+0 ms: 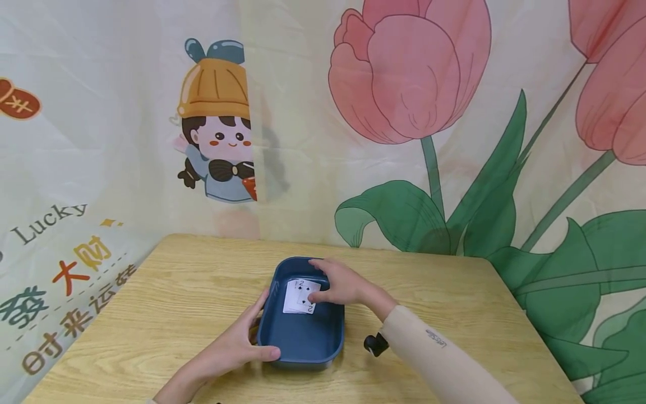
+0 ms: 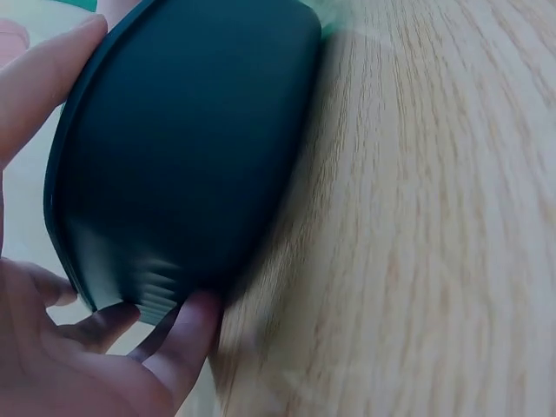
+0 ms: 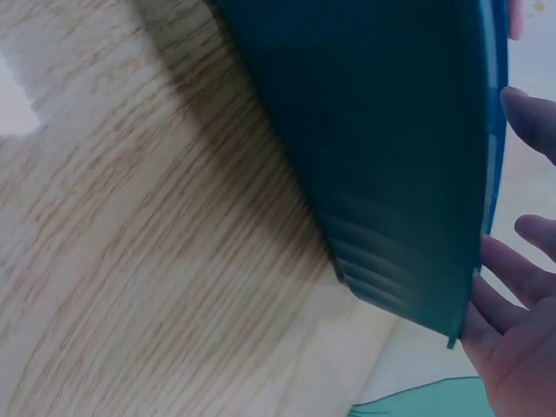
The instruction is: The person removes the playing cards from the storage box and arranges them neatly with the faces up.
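Observation:
A dark blue plastic tray (image 1: pixel 303 349) with rounded corners rests on the wooden table. Inside it, toward the far end, lies a small stack of playing cards (image 1: pixel 295 300), a two of spades face up on top. My left hand (image 1: pixel 241 342) grips the tray's near left corner, thumb over the front rim and fingers along the outer wall, as the left wrist view also shows. Over the tray's far right part is my right hand (image 1: pixel 343 282). Its fingers (image 3: pixel 512 269) reach the rim, while the thumb (image 1: pixel 317 297) overlaps the right edge of the cards.
The wooden table (image 1: pixel 429 314) extends around the tray on both sides. A printed cloth (image 1: pixel 303 112) with tulips and a cartoon figure hangs behind its far edge. A black wrist camera (image 1: pixel 375 344) sits by the right sleeve (image 1: pixel 434 348).

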`<action>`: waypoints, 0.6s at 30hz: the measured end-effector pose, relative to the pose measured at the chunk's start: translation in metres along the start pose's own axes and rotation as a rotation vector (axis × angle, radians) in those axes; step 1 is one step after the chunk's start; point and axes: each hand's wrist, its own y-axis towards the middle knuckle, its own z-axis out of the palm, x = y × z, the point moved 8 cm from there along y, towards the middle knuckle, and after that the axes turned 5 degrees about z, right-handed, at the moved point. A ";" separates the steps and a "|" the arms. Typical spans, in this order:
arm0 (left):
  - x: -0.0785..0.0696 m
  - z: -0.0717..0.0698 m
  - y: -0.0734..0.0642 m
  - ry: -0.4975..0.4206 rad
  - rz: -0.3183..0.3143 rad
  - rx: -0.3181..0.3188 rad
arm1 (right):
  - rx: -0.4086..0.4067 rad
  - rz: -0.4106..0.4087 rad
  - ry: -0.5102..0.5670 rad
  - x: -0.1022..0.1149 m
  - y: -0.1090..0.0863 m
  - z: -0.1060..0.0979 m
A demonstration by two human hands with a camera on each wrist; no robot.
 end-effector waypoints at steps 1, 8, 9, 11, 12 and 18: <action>0.001 0.000 0.000 -0.002 -0.001 0.008 | 0.005 -0.001 -0.008 0.000 0.001 0.002; 0.000 0.002 -0.002 -0.052 0.028 0.066 | 0.044 0.017 -0.050 0.002 0.011 0.018; 0.000 0.003 -0.002 -0.056 0.034 0.071 | 0.049 0.017 -0.059 0.003 0.012 0.020; -0.001 0.003 -0.002 -0.059 0.044 0.075 | 0.055 0.018 -0.084 0.004 0.015 0.023; -0.001 0.003 -0.002 -0.059 0.044 0.075 | 0.054 0.022 -0.098 0.004 0.016 0.024; 0.001 0.003 -0.001 -0.054 0.024 0.067 | 0.047 0.059 -0.170 0.001 0.023 0.028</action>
